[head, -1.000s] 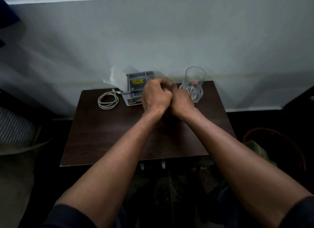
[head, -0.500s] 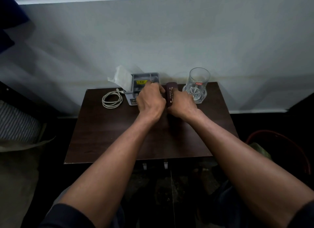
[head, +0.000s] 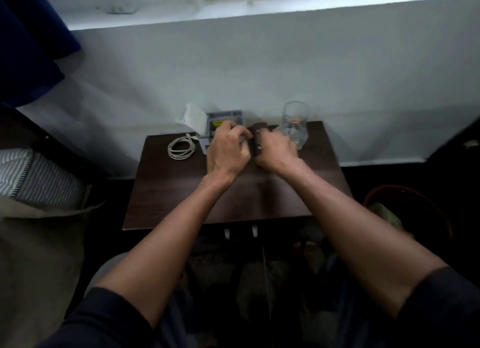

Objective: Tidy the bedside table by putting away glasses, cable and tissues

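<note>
Head view: yellow-labelled box, writing unreadable.

A dark brown glasses case stands near the back edge of the counter. A white cable lies coiled at the left. White tissues stick up from a grey box.
</note>
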{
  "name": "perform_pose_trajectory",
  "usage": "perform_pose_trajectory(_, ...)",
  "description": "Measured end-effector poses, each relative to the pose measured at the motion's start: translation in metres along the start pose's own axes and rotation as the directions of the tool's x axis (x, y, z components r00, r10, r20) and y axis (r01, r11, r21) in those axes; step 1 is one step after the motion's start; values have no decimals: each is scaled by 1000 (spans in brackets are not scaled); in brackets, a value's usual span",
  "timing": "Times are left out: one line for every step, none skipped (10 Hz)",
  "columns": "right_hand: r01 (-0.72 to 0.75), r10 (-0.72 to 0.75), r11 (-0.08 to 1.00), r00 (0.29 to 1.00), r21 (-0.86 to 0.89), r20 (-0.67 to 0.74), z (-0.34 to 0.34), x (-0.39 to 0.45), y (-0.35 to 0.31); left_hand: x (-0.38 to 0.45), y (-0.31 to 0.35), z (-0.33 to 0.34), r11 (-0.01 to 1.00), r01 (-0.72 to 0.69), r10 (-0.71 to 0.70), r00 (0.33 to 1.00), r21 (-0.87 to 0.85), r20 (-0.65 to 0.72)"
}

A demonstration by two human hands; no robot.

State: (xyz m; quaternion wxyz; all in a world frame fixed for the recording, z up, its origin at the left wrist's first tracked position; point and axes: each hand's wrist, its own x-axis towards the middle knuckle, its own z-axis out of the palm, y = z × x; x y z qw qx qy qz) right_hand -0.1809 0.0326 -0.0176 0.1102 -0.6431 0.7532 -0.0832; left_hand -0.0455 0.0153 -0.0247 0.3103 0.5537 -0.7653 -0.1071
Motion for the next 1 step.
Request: perform_pose_trajectory(-3,1,998,1000,69,22,-17,-36,-9,-28,11,-23,992,66,-83,982,103,170)
